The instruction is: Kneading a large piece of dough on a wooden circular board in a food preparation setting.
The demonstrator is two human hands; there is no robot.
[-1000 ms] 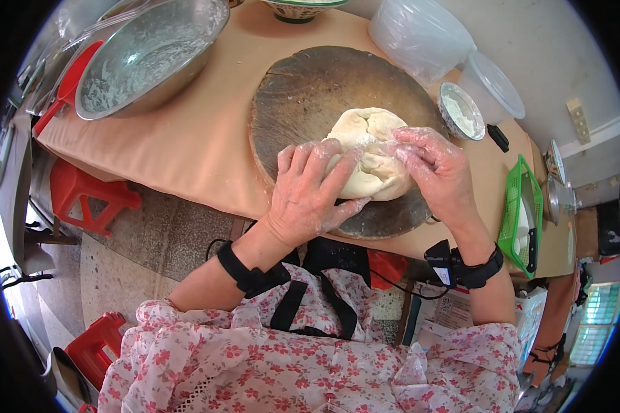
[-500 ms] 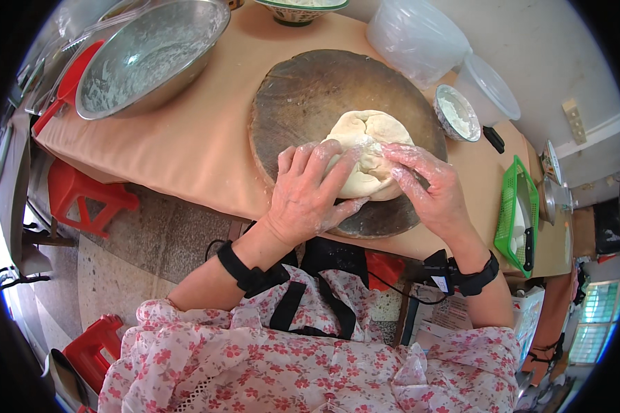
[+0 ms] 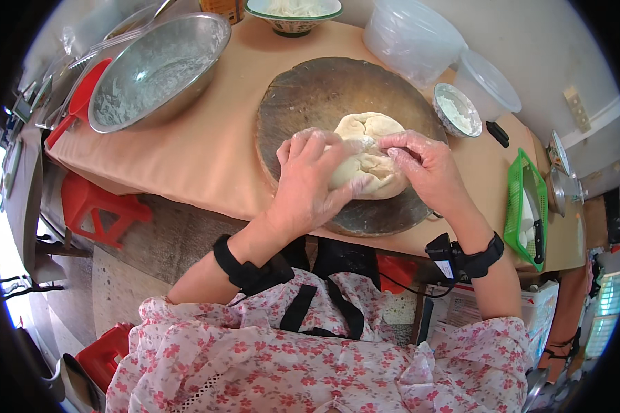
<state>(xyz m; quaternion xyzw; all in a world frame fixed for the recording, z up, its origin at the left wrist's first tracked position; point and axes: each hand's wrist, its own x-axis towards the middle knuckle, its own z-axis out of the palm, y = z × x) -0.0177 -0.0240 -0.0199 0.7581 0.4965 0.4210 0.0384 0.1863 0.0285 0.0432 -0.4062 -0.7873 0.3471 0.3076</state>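
Observation:
A pale lump of dough (image 3: 368, 124) with a creased, folded top rests on the round, dark wooden board (image 3: 331, 82). My left hand (image 3: 306, 179) grips the dough's left side with bent fingers and its thumb at the near edge, partly covering it. Flour whitens both hands' fingertips. My right hand (image 3: 427, 172) holds the right side, thumb and forefinger pinched at the creases in the middle. Black straps with small devices circle both wrists.
A floury steel bowl (image 3: 151, 76) and red scoop (image 3: 83, 93) lie left; a patterned bowl (image 3: 293, 17) behind. Right are plastic containers (image 3: 413, 41), a flour bowl (image 3: 455, 110), black object (image 3: 497, 135) and green basket (image 3: 517, 210) with a knife. Red stools (image 3: 100, 210) stand below.
The view has shifted slightly. My left fingers have moved a little upward on the dough, and my right fingers have worked in toward its centre, changing the folds there.

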